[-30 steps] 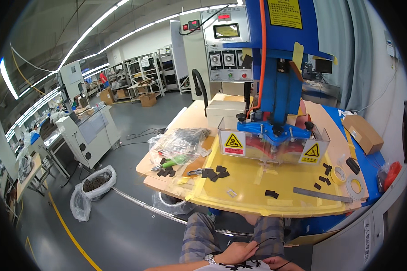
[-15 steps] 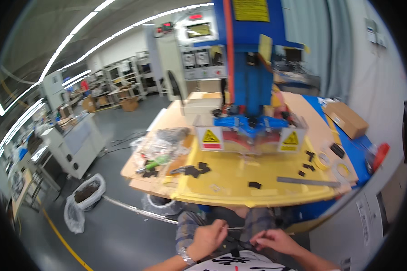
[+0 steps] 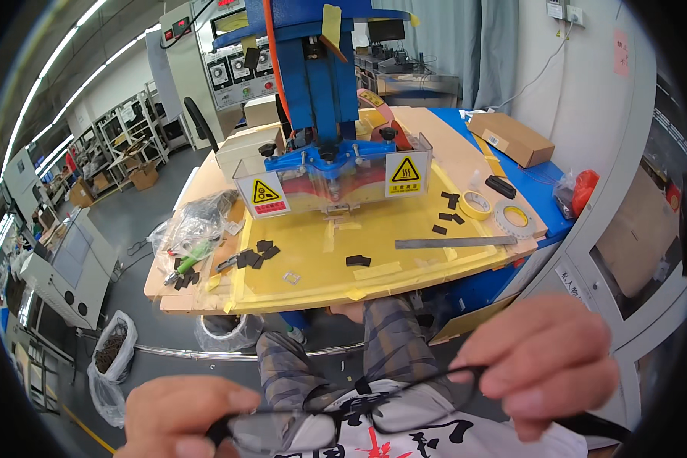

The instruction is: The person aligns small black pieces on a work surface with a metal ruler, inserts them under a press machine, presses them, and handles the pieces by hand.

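Note:
My left hand (image 3: 175, 416) and my right hand (image 3: 542, 366) hold a pair of black-framed glasses (image 3: 336, 424) close below the camera, pinching either end with curled fingers. Beyond them is a table with a yellow work surface (image 3: 298, 282) under a blue press (image 3: 328, 150), which has a clear guard bearing warning signs. Small black pieces (image 3: 252, 259) lie in groups on the table, beside a clear frame-like piece (image 3: 291, 276), a steel ruler (image 3: 454, 242) and tape rolls (image 3: 475, 204). A green-handled tool (image 3: 195, 256) lies at the left among plastic bags.
A cardboard box (image 3: 511, 133) sits at the table's back right. White cabinets (image 3: 588, 298) stand at right. A machine (image 3: 69, 271) and a bagged bin (image 3: 111, 359) are at left on the floor, with shelving (image 3: 130, 122) farther back. A bin (image 3: 229, 336) sits under the table.
My hands have risen from my lap toward the camera and spread apart, with the glasses between them now in clear view. The view has turned, shifting the table and press leftward and upward.

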Available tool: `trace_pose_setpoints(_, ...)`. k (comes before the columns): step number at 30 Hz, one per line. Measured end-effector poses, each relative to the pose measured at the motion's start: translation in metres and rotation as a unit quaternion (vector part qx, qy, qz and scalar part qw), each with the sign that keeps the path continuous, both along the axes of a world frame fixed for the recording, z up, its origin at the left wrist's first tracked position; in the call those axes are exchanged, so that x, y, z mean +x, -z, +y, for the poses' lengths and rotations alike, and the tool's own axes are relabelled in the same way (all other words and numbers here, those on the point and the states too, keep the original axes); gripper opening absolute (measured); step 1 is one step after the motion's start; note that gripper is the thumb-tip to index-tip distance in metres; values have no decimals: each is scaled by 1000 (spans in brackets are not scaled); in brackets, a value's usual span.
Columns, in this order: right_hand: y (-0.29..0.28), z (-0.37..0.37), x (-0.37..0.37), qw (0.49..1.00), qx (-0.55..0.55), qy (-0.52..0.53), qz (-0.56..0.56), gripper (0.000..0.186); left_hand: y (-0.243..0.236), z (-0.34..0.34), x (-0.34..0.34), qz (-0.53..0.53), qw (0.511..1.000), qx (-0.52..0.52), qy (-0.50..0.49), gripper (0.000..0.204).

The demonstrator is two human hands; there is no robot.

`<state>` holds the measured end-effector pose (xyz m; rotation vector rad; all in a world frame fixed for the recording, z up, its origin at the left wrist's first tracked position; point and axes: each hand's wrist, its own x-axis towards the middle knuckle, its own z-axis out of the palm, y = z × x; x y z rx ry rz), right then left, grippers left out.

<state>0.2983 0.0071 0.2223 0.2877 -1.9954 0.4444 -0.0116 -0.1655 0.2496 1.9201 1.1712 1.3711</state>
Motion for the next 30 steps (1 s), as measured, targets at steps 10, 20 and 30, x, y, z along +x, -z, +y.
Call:
trace_pose_setpoints(10,-30,-49,-13,997,-54,43,-29,25,17,-25,7,69,973,214,-58,46)
trace_pose_setpoints(20,-35,-20,11,980,-97,8,-175,30,39,-10,-5,156,919,334,-139,47)
trace_pose_setpoints(30,97,81,-48,949,-91,274,-125,28,113,80,-67,136,944,255,-157,22)
